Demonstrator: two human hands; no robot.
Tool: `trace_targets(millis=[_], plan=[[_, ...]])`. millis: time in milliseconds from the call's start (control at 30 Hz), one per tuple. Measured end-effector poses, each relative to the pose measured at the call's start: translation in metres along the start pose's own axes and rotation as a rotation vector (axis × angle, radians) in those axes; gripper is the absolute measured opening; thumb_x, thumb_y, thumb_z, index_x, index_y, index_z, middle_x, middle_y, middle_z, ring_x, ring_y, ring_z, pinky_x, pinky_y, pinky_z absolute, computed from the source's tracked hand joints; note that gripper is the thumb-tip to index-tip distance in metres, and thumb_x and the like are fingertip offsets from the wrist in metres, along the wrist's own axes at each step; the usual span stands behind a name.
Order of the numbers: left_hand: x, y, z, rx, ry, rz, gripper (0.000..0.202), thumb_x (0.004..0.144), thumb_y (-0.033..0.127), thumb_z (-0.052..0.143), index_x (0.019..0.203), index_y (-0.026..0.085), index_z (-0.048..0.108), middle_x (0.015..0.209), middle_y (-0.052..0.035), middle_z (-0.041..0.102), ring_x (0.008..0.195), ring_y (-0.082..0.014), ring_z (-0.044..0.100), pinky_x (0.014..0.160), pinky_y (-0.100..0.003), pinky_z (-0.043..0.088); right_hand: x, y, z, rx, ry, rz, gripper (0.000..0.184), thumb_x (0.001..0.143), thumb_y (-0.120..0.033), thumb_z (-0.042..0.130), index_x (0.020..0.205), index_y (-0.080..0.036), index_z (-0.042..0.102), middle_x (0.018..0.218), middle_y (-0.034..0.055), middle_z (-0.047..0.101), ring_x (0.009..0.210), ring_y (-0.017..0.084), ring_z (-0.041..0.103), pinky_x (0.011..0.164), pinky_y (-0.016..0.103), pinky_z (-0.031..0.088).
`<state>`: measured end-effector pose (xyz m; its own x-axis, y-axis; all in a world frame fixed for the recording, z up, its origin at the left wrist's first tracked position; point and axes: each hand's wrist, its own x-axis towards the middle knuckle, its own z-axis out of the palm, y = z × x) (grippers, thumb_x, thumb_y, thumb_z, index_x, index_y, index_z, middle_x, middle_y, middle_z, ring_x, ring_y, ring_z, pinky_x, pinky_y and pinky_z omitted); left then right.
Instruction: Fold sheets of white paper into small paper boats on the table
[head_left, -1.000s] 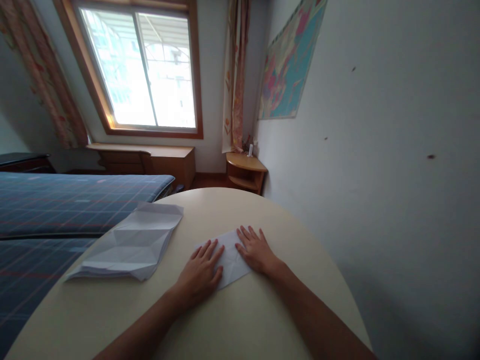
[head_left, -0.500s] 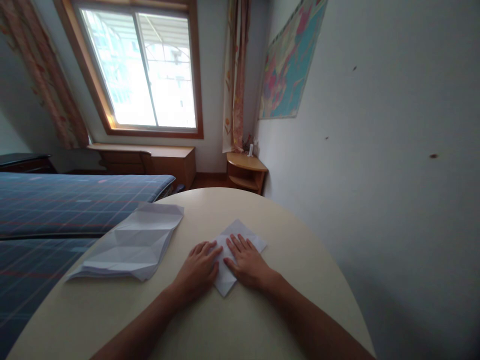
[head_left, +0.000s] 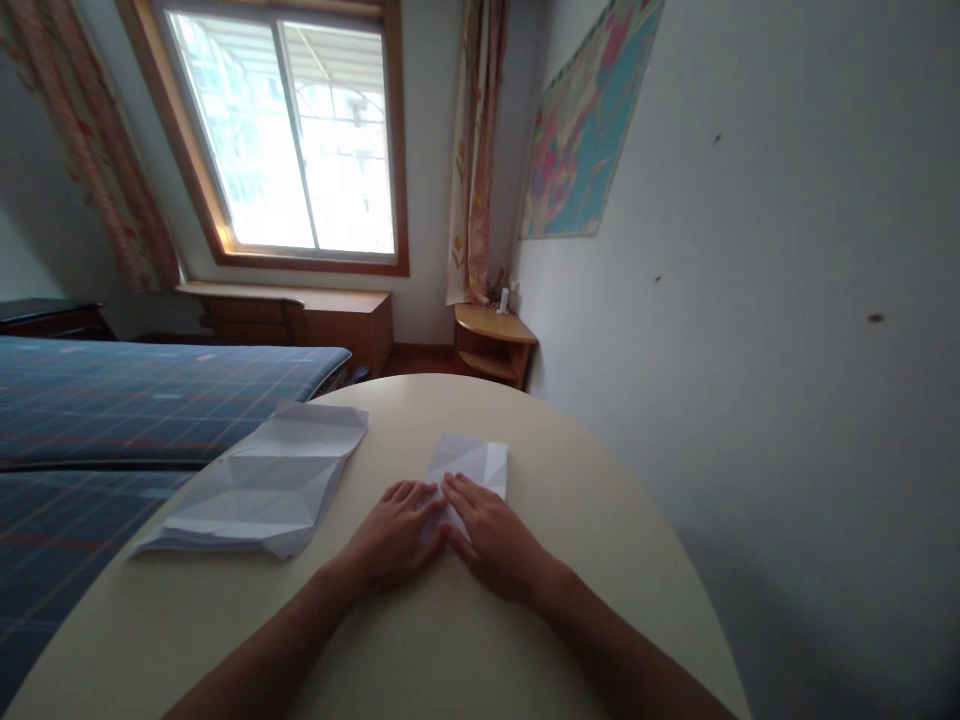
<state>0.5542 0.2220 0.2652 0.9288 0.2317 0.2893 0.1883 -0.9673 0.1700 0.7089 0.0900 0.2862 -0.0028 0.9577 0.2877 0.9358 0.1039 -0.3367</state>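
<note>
A small folded white paper (head_left: 472, 465) lies on the round cream table (head_left: 570, 520) in front of me. My left hand (head_left: 394, 535) lies flat on the paper's near left corner, fingers stretched out. My right hand (head_left: 487, 535) presses flat on the paper's near edge, fingers stretched and pointing up-left, touching the left hand's fingertips. The paper's far part shows creases and sticks out beyond both hands.
A stack of creased white sheets (head_left: 262, 485) lies at the table's left edge. A bed with a blue plaid cover (head_left: 112, 400) stands to the left. The white wall (head_left: 750, 300) runs close along the right. A window and wooden cabinets are at the back.
The paper has turned so its long side points away from me. Both hands slid toward me and together, meeting at the paper's near edge.
</note>
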Motion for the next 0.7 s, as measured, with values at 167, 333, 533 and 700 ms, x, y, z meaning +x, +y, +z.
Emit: trace_targets(millis=[167,333,533,700], plan=[[-0.003,-0.005,-0.003,-0.01,-0.019,0.028,0.048,0.087,0.03,0.056,0.135,0.023,0.052,0.131,-0.0112,0.055,0.133,-0.0293,0.042,0.114,-0.047,0.031,-0.004,0.015,0.009,0.014,-0.262,0.066,0.079,0.093,-0.066,0.038,0.152,-0.015,0.027,0.158,0.0125,0.022,0.147,0.031,0.015,0.119,0.05,0.015],[-0.006,-0.008,-0.016,-0.103,-0.078,0.1,0.057,0.08,0.04,0.064,0.135,0.03,0.052,0.133,-0.0085,0.053,0.121,-0.0284,0.052,0.108,-0.044,0.039,-0.004,0.048,-0.006,0.031,-0.284,0.07,0.098,0.079,-0.077,0.052,0.154,-0.021,0.023,0.158,0.0106,0.022,0.147,0.031,0.014,0.12,0.048,0.008],[-0.006,-0.01,-0.019,-0.057,-0.095,0.098,0.062,0.081,0.05,0.063,0.139,0.033,0.048,0.145,-0.0057,0.048,0.125,-0.0302,0.049,0.109,-0.047,0.036,-0.003,0.054,-0.026,-0.074,-0.195,-0.093,0.079,0.079,-0.069,0.061,0.142,-0.024,0.048,0.149,0.0105,0.043,0.144,0.031,0.025,0.118,0.054,0.003],[-0.004,-0.009,-0.008,0.019,-0.029,0.037,0.054,0.086,0.051,0.057,0.136,0.032,0.052,0.139,-0.0067,0.053,0.121,-0.03,0.051,0.104,-0.048,0.039,-0.001,0.039,-0.022,-0.069,-0.088,-0.16,0.065,0.076,-0.06,0.071,0.132,-0.028,0.059,0.132,0.0073,0.062,0.13,0.028,0.048,0.114,0.048,0.022]])
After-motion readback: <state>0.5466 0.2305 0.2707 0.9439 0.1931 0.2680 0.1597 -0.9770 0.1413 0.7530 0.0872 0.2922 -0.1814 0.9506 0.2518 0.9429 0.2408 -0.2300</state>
